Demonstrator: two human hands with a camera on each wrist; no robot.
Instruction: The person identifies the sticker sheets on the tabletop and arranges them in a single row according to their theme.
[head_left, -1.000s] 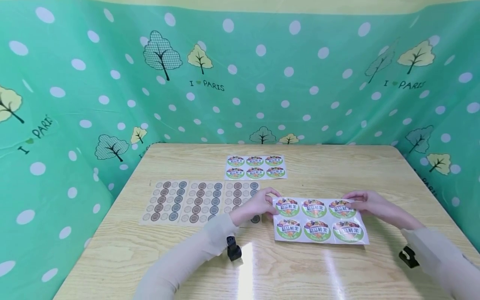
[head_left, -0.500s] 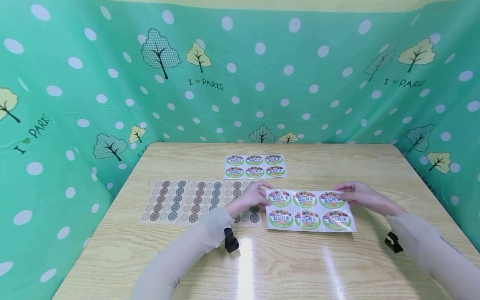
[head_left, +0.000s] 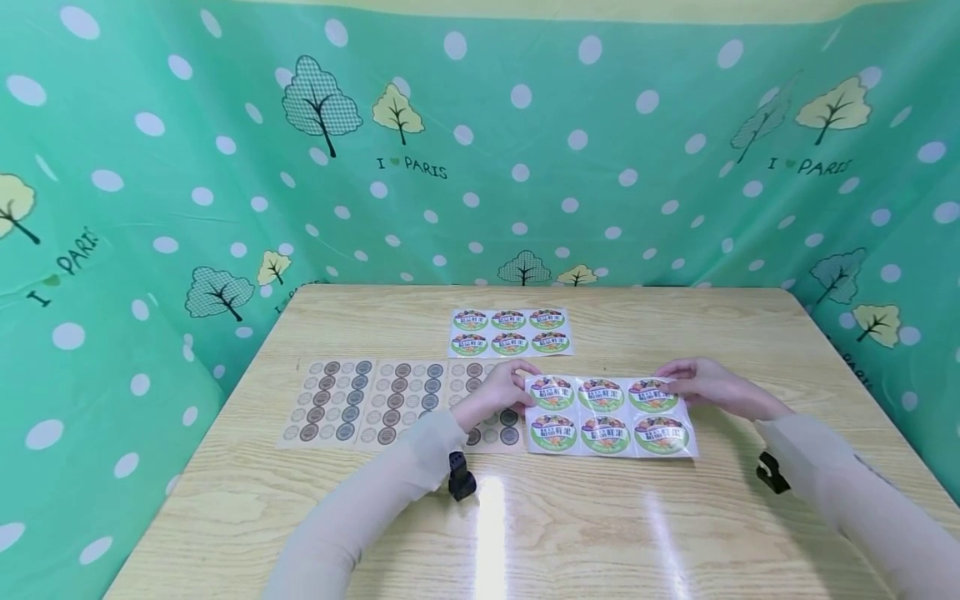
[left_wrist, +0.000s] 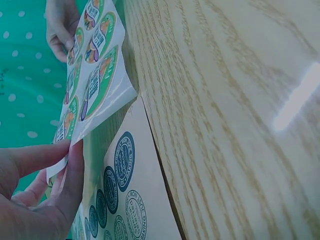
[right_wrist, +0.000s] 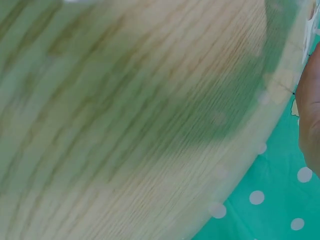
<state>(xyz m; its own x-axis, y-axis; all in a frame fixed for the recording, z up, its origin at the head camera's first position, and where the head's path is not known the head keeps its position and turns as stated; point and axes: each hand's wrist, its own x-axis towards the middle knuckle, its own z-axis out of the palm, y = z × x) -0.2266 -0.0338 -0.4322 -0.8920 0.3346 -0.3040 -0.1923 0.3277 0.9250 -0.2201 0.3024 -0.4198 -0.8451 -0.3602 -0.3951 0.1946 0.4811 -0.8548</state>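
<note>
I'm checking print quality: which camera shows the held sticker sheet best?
Head view: the held sticker sheet faces the camera, all six labels visible, though the right hand overlaps one. The left wrist view shows it steeply slanted and cropped at the top; the right wrist view, at most a sliver by the right edge.

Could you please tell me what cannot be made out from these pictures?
- Right hand: mostly cut off by the right edge of the right wrist view.
- Part of the rightmost seal sheet: covered by the left hand and left sleeve in the head view.
- Tabletop behind the held label sheet: hidden by that sheet in the head view.
- Lettering on the round seals: too small in the head view.
</note>
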